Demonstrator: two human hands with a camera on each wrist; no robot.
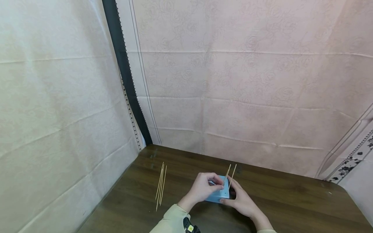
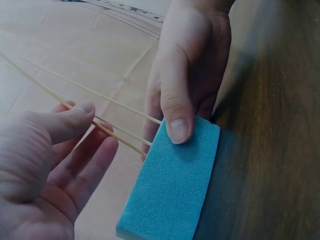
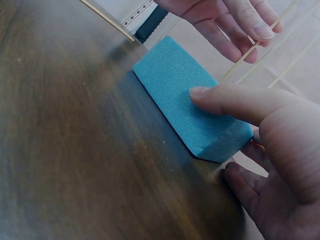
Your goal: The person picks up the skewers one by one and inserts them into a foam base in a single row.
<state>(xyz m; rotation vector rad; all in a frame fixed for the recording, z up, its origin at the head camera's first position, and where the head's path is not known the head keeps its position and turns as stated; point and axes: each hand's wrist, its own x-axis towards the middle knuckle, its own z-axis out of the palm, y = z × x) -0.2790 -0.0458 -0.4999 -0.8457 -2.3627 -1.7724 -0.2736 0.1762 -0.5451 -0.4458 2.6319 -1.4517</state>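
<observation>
A blue foam block (image 1: 217,196) rests on the table with thin wooden skewers standing from its top. My right hand (image 1: 243,201) grips the block's right end, its thumb (image 3: 210,97) pressed on the front face. Between thumb and fingers my left hand (image 1: 203,187) pinches one skewer (image 2: 119,138), whose lower end meets the block's top. Whether that end is pushed in, I cannot tell. Two other skewers (image 2: 90,90) stand in the block beside it. A small dark hole (image 1: 225,193) shows in the top near its front edge.
Several loose skewers (image 1: 161,187) lie on the brown wooden table (image 1: 131,200), left of the hands. Pale patterned cloth (image 1: 247,97) hangs behind the table, and another cloth (image 1: 58,113) hangs along its left side.
</observation>
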